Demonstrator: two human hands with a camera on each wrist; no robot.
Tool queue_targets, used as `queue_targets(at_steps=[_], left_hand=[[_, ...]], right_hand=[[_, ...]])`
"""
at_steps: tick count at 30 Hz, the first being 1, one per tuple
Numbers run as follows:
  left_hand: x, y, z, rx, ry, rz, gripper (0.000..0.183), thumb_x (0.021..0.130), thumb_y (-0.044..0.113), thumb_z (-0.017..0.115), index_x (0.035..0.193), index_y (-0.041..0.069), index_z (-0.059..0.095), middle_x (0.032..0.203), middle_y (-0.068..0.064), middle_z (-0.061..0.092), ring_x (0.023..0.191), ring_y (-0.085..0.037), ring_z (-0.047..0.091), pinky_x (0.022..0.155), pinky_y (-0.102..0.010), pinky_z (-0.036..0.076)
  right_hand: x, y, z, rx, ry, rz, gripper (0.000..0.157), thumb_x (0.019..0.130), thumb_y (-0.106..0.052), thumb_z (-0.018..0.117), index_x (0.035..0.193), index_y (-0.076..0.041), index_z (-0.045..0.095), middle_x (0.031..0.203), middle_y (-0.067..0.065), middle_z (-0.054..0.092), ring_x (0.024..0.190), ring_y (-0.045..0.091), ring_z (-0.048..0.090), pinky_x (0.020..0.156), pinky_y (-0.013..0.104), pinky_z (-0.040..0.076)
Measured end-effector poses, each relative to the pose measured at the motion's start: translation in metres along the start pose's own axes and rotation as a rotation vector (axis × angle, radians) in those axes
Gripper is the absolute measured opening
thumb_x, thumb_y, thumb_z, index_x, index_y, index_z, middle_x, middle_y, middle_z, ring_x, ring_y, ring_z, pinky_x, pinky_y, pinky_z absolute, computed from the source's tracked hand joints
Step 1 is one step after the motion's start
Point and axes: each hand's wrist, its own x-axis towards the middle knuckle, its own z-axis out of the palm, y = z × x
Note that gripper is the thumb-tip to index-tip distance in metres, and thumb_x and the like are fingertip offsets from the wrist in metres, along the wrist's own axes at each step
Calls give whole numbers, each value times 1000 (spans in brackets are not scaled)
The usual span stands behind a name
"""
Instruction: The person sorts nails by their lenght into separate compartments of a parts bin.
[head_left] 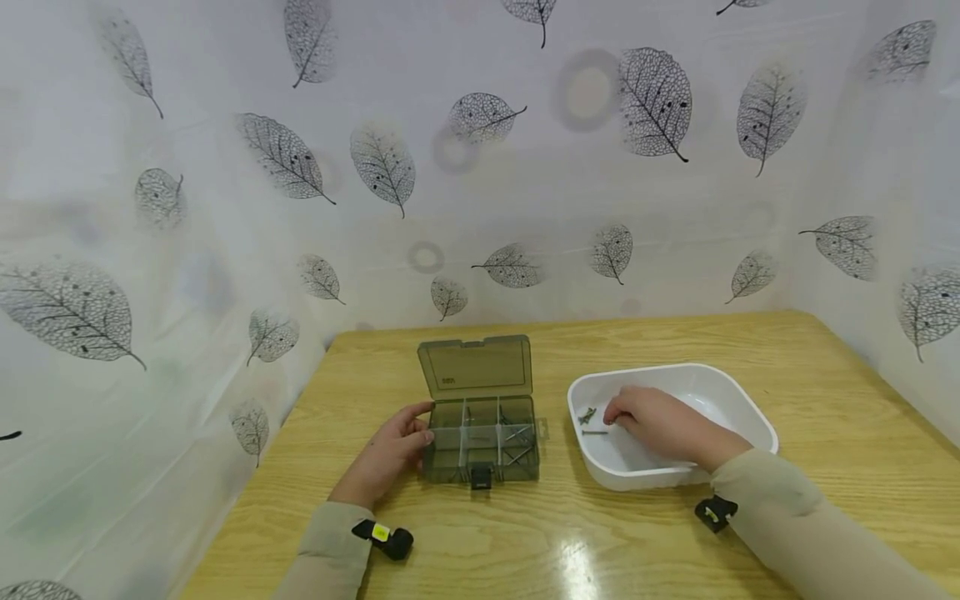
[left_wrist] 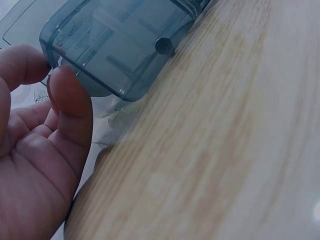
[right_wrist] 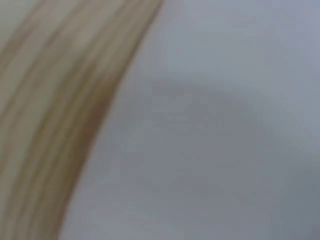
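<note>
The left arm [head_left: 330, 540] comes forward from the lower left, and the left hand [head_left: 386, 454] bends its thumb [left_wrist: 73, 97] and index finger [left_wrist: 22, 65] toward each other in a pinch. The right arm [head_left: 813, 517] stretches forward and inward from the lower right; the right hand [head_left: 667, 423] shows its back, with fingers [head_left: 621, 405] curling downward, their tips partly hidden. Beige sleeves cover both forearms.

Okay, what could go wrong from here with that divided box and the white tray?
The open lid could fall shut if the left hand jolts the divided box. The small fasteners in the white tray might slip from the right hand if picked up. Thin pieces in the box's right-hand compartments could spill if it tips.
</note>
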Motion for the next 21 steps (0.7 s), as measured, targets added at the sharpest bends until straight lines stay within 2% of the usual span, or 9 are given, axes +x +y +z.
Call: queue_targets(at_steps=[5,9,16,21], left_hand=[[1,0,0,4,-2,3,58,102,11,57,156,7,34,104,-12,52,74,-21,50,64,-36,52],[0,0,0,7,-6,6,58,102,11,57,156,8,34,104,-12,51,75,-21,50,64,-35,53],[-1,1,0,2,-13,4,58,103,12,57,156,7,33,105,-13,51,76,-21,50,65,-36,53],[-1,1,0,1,-6,4,58,102,11,57,155,6,34,105,-12,51,75,-21,51,64,-36,53]], right_hand=[[4,-11,-5,8,40,-26,14,97,-3,64,101,-13,73,95,-8,65,90,10,62,79,35,54],[12,-28,-7,46,66,-58,14,97,-3,63,97,-15,70,91,-10,62,83,7,58,74,34,52],[29,-60,-1,57,58,-75,12,98,-9,64,100,-20,70,91,-15,58,81,4,56,73,31,51],[43,-80,6,81,53,-91,9,99,-13,65,103,-19,70,93,-13,57,82,5,56,73,32,51]])
